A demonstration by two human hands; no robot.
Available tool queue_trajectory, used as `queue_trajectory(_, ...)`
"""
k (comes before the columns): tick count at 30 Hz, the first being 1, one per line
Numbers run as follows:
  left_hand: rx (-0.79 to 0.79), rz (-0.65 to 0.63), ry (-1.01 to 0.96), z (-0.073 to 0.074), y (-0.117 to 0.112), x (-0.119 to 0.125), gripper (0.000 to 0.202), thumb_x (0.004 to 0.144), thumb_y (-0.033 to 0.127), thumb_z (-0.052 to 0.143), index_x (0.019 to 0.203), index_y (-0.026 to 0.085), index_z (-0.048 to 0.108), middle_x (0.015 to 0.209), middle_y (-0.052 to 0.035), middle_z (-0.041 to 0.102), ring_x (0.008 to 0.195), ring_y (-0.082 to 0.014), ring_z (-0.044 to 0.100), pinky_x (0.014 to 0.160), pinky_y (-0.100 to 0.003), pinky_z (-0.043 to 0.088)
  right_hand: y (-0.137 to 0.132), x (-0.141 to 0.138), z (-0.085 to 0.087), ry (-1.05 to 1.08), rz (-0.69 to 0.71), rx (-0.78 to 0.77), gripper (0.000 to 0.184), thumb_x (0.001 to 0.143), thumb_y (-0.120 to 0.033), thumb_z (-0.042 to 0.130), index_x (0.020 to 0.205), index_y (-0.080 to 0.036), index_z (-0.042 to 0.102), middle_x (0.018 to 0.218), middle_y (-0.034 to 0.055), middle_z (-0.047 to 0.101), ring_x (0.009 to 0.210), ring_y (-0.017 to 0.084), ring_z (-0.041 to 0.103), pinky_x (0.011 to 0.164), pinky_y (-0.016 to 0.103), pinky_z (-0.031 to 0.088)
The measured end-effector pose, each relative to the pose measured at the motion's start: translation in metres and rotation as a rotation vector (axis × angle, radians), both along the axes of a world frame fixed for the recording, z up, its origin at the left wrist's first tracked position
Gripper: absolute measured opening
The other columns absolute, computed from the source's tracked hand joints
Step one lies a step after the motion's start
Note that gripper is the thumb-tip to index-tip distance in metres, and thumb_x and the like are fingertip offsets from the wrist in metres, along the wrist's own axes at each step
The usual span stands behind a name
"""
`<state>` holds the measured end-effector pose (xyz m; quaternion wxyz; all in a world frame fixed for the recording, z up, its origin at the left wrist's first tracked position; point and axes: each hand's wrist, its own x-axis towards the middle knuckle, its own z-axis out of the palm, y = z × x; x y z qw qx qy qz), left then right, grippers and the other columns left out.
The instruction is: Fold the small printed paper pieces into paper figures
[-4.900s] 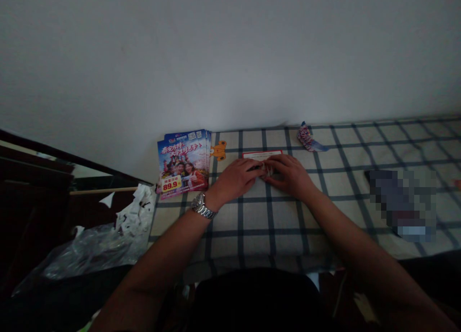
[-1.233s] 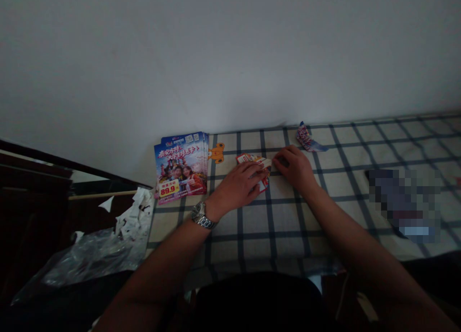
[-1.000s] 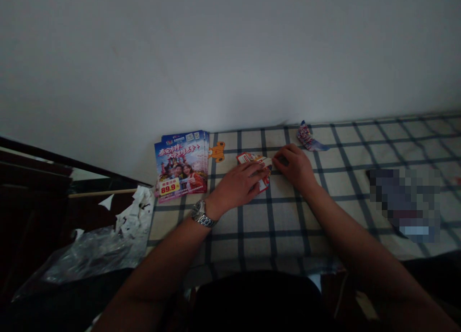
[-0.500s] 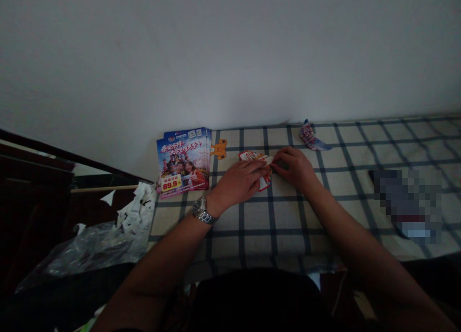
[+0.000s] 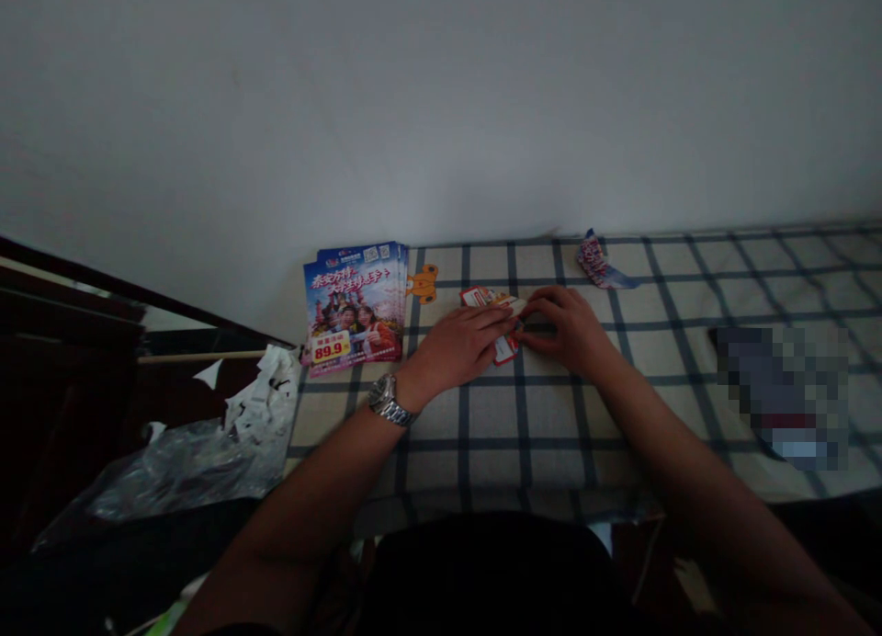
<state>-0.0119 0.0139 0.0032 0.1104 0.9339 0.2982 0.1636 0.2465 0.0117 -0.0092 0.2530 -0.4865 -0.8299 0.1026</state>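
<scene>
A folded sheet of printed paper (image 5: 507,349), red, white and orange, lies on the checked cloth in front of me. My left hand (image 5: 460,344) rests flat over it, fingers stretched out side by side, covering much of the paper. At the sheet's right edge my right hand (image 5: 566,331) is closed, thumb and fingers pinching the paper. The exact shape of the folds is hidden under the fingers. To the left of my hands is a stack of glossy flyers (image 5: 355,310). A folded blue and pink flyer (image 5: 601,265) lies behind my right hand.
The checked cloth (image 5: 482,461) covers a surface against a white wall (image 5: 441,112). A blurred-out dark object (image 5: 772,388) lies at the right. Off the left edge are torn white paper (image 5: 265,392) and a clear plastic bag (image 5: 186,471). An orange bear figure (image 5: 423,285) is beside the flyers.
My right hand has shifted slightly, its thumb now lower along the paper's right edge. The left hand stays pressed on the sheet. The whole view has moved a little.
</scene>
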Motion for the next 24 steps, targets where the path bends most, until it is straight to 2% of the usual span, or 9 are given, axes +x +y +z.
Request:
queue_trajectory(4,0.006,0.004,0.012,0.0004,0.0001,0.0002,0.048,0.100,0.016,0.054,0.148,0.019,0.057,0.158,-0.0082,0.054,0.146,-0.0246,0.050,0.123,-0.046,0.043,-0.0049,-0.0019,0.0049,-0.044,0.006,0.010,0.036,0.086,-0.050,0.080,0.112,-0.027,0.071,0.122,0.0118,0.066,0.108,0.034,0.061,0.094,0.051,0.049)
queue_trajectory(10,0.019,-0.002,-0.003,-0.0044,0.0012,-0.0010,0.049,0.099,0.015,0.055,0.148,0.021,0.056,0.158,-0.0078,0.054,0.146,-0.0245,0.050,0.122,-0.047,0.043,-0.0076,-0.0015,0.0075,-0.082,0.023,0.016,0.047,0.078,-0.047,0.086,0.116,-0.026,0.069,0.127,0.0129,0.064,0.113,0.037,0.059,0.095,0.053,0.048)
queue_trajectory(17,0.015,0.000,0.002,-0.0033,0.0009,-0.0006,0.048,0.100,0.016,0.054,0.148,0.022,0.055,0.158,-0.0071,0.054,0.145,-0.0252,0.051,0.121,-0.047,0.044,-0.0084,-0.0008,0.0078,-0.077,0.034,-0.001,0.053,0.077,-0.056,0.086,0.118,-0.028,0.067,0.128,0.0129,0.063,0.115,0.038,0.058,0.097,0.055,0.047)
queue_trajectory(24,0.033,-0.005,0.001,-0.0038,0.0007,-0.0012,0.047,0.100,0.016,0.054,0.147,0.021,0.056,0.156,-0.0081,0.055,0.144,-0.0263,0.052,0.120,-0.048,0.045,-0.0078,0.0004,0.0063,-0.096,0.039,0.013,0.053,0.077,-0.055,0.086,0.119,-0.027,0.067,0.128,0.0133,0.063,0.116,0.037,0.058,0.099,0.054,0.047)
